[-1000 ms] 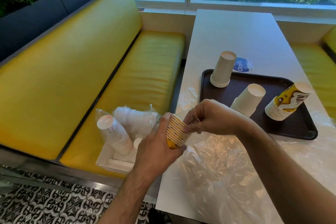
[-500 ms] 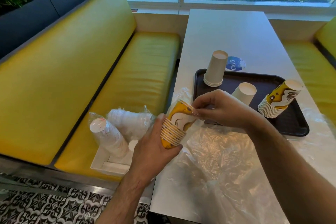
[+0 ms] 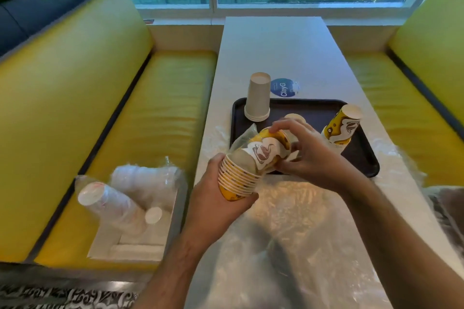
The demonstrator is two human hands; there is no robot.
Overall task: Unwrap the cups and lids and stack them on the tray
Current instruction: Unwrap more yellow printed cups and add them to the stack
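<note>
Keep left hand (image 3: 213, 198) curled round rim end of yellow cups (image 3: 247, 167), at 7 o'clock from tray (image 3: 361, 158), while right hand (image 3: 305, 152) fingertips pinch base end, sliding wrap (image 3: 242, 139) clear.

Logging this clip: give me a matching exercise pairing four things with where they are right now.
Things:
1. white cup stack
2. yellow cup stack
3. wrapped yellow cups
4. wrapped lids

Places:
A. in a box on the bench seat
B. held in both hands over the table
C. near the tray's far left corner
D. at the tray's right side

Pairs: 1-C, 2-D, 3-B, 4-A
</note>
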